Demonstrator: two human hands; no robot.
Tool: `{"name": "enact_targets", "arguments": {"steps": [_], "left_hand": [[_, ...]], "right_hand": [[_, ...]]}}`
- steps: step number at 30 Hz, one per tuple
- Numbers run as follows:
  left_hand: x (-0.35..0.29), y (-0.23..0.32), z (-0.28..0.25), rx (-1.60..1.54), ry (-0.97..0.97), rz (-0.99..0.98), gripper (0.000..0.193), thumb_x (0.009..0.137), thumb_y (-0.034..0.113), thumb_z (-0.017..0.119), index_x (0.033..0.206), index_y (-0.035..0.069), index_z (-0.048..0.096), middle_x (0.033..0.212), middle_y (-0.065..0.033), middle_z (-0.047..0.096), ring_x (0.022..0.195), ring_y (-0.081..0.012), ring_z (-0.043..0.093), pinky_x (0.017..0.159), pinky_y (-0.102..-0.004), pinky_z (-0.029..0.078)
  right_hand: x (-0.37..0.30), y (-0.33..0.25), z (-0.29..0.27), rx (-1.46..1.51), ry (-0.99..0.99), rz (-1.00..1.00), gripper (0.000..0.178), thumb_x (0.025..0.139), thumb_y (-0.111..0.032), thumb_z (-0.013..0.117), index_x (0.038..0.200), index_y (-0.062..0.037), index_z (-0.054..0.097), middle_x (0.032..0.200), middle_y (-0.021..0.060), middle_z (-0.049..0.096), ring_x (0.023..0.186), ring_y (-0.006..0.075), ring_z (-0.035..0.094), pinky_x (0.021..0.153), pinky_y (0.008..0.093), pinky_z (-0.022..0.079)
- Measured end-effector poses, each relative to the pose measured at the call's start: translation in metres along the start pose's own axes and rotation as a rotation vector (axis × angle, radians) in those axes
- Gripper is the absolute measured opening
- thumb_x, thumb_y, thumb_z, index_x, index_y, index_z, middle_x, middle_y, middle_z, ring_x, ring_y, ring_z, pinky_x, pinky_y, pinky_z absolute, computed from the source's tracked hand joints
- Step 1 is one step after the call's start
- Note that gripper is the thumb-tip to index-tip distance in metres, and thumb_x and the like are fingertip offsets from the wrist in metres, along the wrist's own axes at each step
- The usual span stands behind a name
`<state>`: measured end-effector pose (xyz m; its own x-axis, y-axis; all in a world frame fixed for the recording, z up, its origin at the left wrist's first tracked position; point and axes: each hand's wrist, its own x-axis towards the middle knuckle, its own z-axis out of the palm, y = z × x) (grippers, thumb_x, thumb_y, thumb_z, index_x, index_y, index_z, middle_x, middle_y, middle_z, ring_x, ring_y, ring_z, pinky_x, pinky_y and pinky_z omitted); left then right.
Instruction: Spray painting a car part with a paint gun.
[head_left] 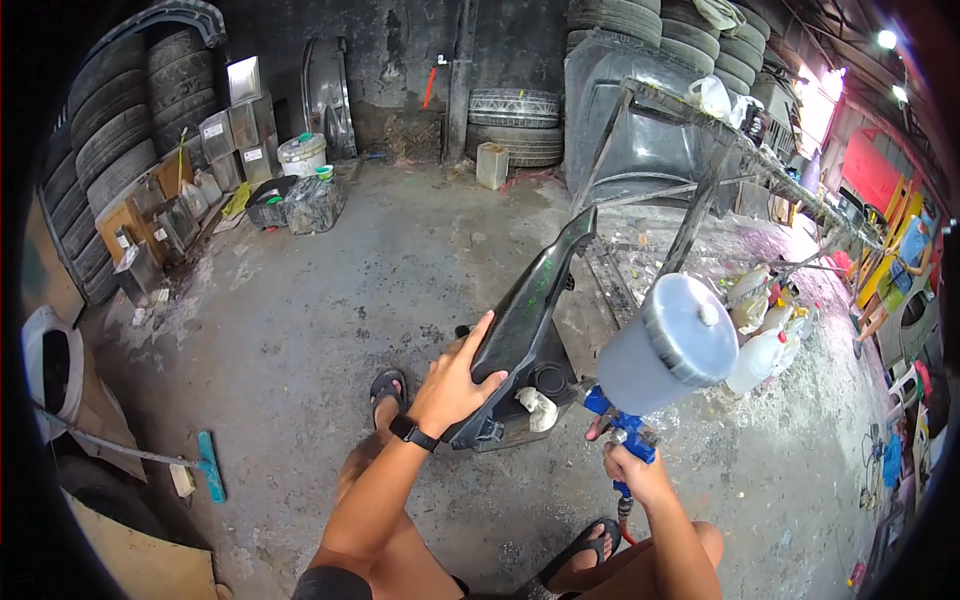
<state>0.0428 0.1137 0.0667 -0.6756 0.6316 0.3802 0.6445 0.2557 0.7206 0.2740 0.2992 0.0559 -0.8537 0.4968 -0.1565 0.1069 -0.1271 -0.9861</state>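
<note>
My left hand (455, 380) grips the near edge of a long black curved plastic panel (535, 300) that stands tilted on the concrete floor; a black watch sits on that wrist. My right hand (632, 468) is closed around the blue handle of a paint spray gun (620, 425). The gun's grey cup (672, 345) with a white lid points up and to the right, beside the panel. A white rag (540, 408) lies on the base under the panel. Both my feet in black sandals rest on the floor below.
Stacked tyres (120, 120) line the left wall and more tyres (515, 125) lie at the back. A metal rack (720, 150) with white plastic bottles (765, 345) under it stands on the right. Boxes and buckets (300, 155) sit at the back left. A blue-headed squeegee (210, 465) lies at the left. A person (905, 265) stands far right.
</note>
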Motion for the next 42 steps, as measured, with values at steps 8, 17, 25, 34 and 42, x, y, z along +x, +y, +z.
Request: {"name": "enact_targets", "arguments": {"steps": [8, 17, 25, 34, 42], "left_hand": [[-0.004, 0.003, 0.002, 0.167, -0.095, -0.038, 0.083, 0.077, 0.023, 0.07, 0.146, 0.022, 0.026, 0.125, -0.0288, 0.051, 0.104, -0.0494, 0.054, 0.087, -0.0493, 0.048], [-0.007, -0.001, 0.002, 0.231, -0.1, 0.024, 0.084, 0.078, 0.025, 0.069, 0.148, 0.024, 0.022, 0.124, -0.0264, 0.052, 0.099, -0.0498, 0.057, 0.083, -0.051, 0.05], [-0.012, -0.001, 0.001, 0.263, -0.14, 0.074, 0.083, 0.078, 0.026, 0.069, 0.147, 0.026, 0.023, 0.124, -0.0282, 0.051, 0.099, -0.05, 0.057, 0.084, -0.0512, 0.049], [-0.012, 0.0, -0.002, 0.253, -0.196, 0.046, 0.083, 0.078, 0.027, 0.069, 0.147, 0.026, 0.024, 0.128, -0.0278, 0.049, 0.102, -0.0501, 0.056, 0.086, -0.0509, 0.049], [-0.011, 0.001, -0.005, 0.255, -0.192, 0.029, 0.082, 0.078, 0.027, 0.068, 0.147, 0.027, 0.024, 0.129, -0.0263, 0.049, 0.103, -0.0494, 0.056, 0.087, -0.0508, 0.049]], "right_hand": [[0.007, -0.009, 0.011, -0.033, -0.051, -0.004, 0.018, 0.075, -0.001, 0.049, 0.091, -0.0035, 0.057, 0.056, -0.0011, 0.045, 0.043, 0.0073, 0.04, 0.041, 0.024, 0.031], [0.014, -0.012, 0.006, -0.111, 0.018, -0.013, 0.016, 0.074, 0.0, 0.047, 0.088, -0.0037, 0.055, 0.055, -0.0017, 0.044, 0.042, 0.0074, 0.039, 0.041, 0.0244, 0.03], [0.032, -0.017, -0.001, -0.12, 0.197, -0.144, 0.012, 0.079, -0.001, 0.047, 0.088, -0.0016, 0.055, 0.05, -0.0042, 0.037, 0.04, 0.0057, 0.031, 0.039, 0.0242, 0.022], [0.032, -0.022, -0.006, -0.161, 0.158, -0.141, 0.013, 0.076, 0.0, 0.047, 0.086, -0.0001, 0.055, 0.05, -0.0033, 0.038, 0.04, 0.0057, 0.031, 0.039, 0.0243, 0.022], [0.02, -0.028, 0.0, -0.107, 0.001, 0.026, 0.014, 0.075, -0.001, 0.049, 0.086, -0.0033, 0.057, 0.053, -0.0039, 0.043, 0.042, 0.0047, 0.037, 0.04, 0.0236, 0.027]]}}
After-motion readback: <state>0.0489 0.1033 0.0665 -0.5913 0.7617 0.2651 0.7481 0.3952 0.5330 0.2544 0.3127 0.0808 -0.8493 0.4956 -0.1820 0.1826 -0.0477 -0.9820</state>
